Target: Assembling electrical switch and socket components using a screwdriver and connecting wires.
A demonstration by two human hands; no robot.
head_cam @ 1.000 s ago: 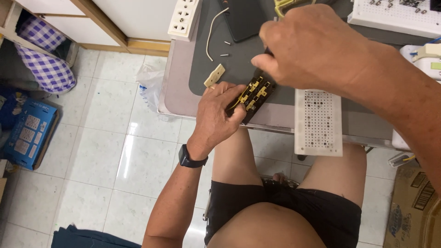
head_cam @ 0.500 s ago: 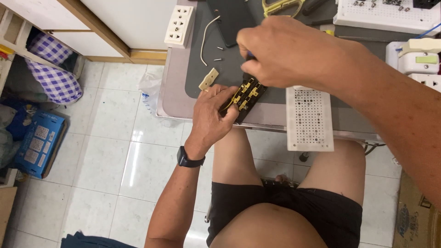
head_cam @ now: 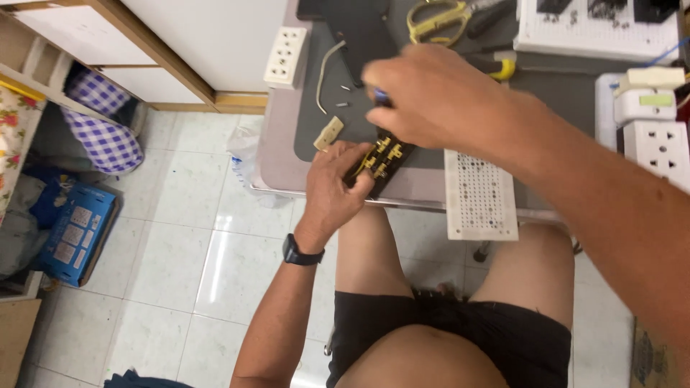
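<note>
My left hand grips the near end of a black strip with brass contacts, which lies on the dark mat at the table's front edge. My right hand hovers over the strip's far end, fingers closed around a thin tool with a blue tip; most of the tool is hidden by the hand. A small beige plastic piece lies just left of my left hand. Two small screws rest on the mat behind it.
A white perforated block sits at the table edge to the right. White socket strips lie at the back left and far right. Yellow-handled scissors, a yellow-black tool and a white tray are at the back.
My right hand has stayed over the strip while the view shifted; the blue tool tip now shows at its fingers. My left hand keeps its hold.
</note>
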